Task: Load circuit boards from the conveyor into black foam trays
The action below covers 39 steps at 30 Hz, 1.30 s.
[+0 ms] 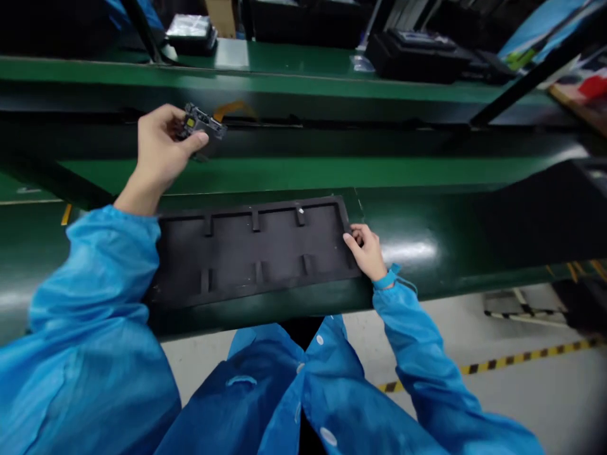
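Raised over the back of the bench, my left hand (164, 142) is closed around a small dark electronic module (205, 129). The module has a yellow square on it, and an orange flex cable (234, 109) trails from its right side. A shallow black foam tray (279, 253) with raised ribs along its long sides lies in front of me, with nothing visible in its compartments. At the tray's right end, my right hand (367, 249) pinches the rim between thumb and fingers. My left sleeve hides the tray's left end.
The tray rests on a green work surface (417, 221). A dark slot runs behind it, below a raised green shelf (294, 60) bearing black trays (417, 57) and a wrapped stack (191, 33). Slanted black posts (512, 76) stand at both sides. Another black sheet-like item (550, 215) lies right.
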Available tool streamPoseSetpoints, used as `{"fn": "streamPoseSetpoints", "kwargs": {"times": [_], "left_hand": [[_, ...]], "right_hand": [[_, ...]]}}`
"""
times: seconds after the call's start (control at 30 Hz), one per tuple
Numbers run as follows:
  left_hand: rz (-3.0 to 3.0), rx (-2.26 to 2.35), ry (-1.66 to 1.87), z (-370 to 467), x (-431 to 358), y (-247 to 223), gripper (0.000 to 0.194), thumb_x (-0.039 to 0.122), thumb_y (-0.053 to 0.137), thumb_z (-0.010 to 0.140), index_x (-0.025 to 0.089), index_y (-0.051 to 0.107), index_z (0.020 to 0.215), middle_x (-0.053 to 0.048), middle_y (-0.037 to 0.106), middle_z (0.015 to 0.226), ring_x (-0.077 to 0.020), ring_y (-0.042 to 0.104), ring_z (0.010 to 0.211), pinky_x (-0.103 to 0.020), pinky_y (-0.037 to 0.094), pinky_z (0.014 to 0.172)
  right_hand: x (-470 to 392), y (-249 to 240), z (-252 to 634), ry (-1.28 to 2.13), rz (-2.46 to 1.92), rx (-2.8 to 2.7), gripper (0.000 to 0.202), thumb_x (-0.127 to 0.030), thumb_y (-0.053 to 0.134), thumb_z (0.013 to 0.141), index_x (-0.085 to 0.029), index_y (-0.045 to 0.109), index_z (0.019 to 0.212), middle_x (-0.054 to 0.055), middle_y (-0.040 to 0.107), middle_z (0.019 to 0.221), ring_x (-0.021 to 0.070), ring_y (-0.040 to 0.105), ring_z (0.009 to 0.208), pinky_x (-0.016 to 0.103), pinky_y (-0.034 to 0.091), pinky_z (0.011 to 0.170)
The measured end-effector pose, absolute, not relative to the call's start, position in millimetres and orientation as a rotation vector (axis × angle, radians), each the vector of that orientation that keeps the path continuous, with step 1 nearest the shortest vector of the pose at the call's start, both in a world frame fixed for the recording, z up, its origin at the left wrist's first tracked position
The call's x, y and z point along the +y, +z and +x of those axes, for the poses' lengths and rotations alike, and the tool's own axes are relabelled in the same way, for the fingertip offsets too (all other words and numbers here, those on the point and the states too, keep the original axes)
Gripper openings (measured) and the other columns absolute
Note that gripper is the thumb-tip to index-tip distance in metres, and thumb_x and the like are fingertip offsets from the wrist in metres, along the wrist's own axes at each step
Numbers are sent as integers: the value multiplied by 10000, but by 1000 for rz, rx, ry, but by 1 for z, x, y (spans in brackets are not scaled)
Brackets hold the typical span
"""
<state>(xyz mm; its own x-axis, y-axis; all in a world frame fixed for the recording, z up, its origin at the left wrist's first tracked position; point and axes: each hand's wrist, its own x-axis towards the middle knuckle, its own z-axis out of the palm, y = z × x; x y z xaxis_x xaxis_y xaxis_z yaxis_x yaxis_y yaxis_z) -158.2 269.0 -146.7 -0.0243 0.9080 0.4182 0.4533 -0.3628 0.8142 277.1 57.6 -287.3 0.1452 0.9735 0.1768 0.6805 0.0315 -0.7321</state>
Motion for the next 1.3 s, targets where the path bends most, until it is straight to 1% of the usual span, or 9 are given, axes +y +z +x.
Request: {"fn": "streamPoseSetpoints", "kwargs": {"times": [0.07, 0.17, 0.33, 0.5, 0.63, 0.8, 0.97, 1.17, 1.3], "left_hand": [[1672, 1117, 1409, -127, 238, -151, 631, 592, 1022, 606, 128, 687, 873, 21, 699, 844, -105, 582, 802, -286, 560, 854], [1540, 989, 1296, -78, 195, -164, 601, 602, 1028, 567, 161, 708, 821, 5, 720, 814, -128, 609, 738, -255, 528, 684], [1460, 1032, 1261, -29, 170, -195, 509, 586, 979, 628, 171, 755, 821, -12, 723, 790, -143, 629, 689, -250, 490, 628], [1502, 1091, 1276, -31, 161, -211, 424, 543, 944, 704, 168, 777, 814, -16, 720, 780, -128, 589, 653, -249, 459, 614], [1699, 1033, 1325, -33, 147, -217, 321, 480, 897, 813, 180, 782, 820, -33, 727, 809, -141, 621, 703, -265, 486, 658], [2073, 877, 1397, -31, 134, -221, 149, 354, 829, 917, 207, 807, 902, -48, 740, 853, -162, 677, 780, -304, 548, 732], [2342, 864, 1414, -35, 133, -222, 107, 337, 786, 959, 233, 812, 960, -40, 725, 893, -165, 685, 814, -319, 581, 753], [2236, 840, 1318, -37, 140, -223, 379, 515, 736, 970, 213, 776, 1194, -124, 753, 1170, -272, 719, 1121, -445, 608, 966], [2066, 883, 1117, -34, 136, -229, 376, 547, 707, 988, 187, 810, 1026, -118, 802, 1044, -274, 769, 1033, -433, 611, 980]], "right_hand": [[64, -272, 278, 514, -1612, -1527, 428, -628, 629, 956, -239, 641, 1134, 33, 662, 914, 206, 616, 791, 411, 553, 824], [69, -239, 276, 321, -1429, -1422, 336, -558, 627, 982, -242, 658, 1090, 66, 659, 1010, 223, 642, 874, 407, 567, 804], [88, -190, 237, 181, -1167, -1636, 209, -434, 626, 1012, -241, 708, 1021, 70, 663, 906, 234, 641, 832, 428, 583, 791], [120, -198, 188, 312, -996, -1847, 182, -332, 633, 1022, -233, 735, 1135, 91, 736, 1025, 244, 686, 913, 434, 618, 861], [125, -220, 180, 320, -960, -1795, 172, -291, 680, 1003, -234, 754, 1147, 101, 772, 1084, 264, 718, 972, 454, 627, 909], [122, -233, 185, 328, -902, -1759, 135, -283, 667, 1019, -242, 788, 1062, 88, 807, 1006, 259, 744, 932, 477, 632, 881], [126, -238, 186, 409, -778, -1741, 110, -295, 707, 993, -259, 809, 970, 79, 818, 973, 261, 751, 903, 499, 622, 872], [125, -235, 189, 567, -852, -1622, 154, -286, 720, 962, -238, 768, 823, 59, 779, 840, 247, 718, 830, 467, 605, 832], [126, -233, 191, 750, -936, -1545, 249, -412, 787, 918, -220, 724, 772, 50, 752, 826, 231, 690, 818, 423, 594, 814]]}}
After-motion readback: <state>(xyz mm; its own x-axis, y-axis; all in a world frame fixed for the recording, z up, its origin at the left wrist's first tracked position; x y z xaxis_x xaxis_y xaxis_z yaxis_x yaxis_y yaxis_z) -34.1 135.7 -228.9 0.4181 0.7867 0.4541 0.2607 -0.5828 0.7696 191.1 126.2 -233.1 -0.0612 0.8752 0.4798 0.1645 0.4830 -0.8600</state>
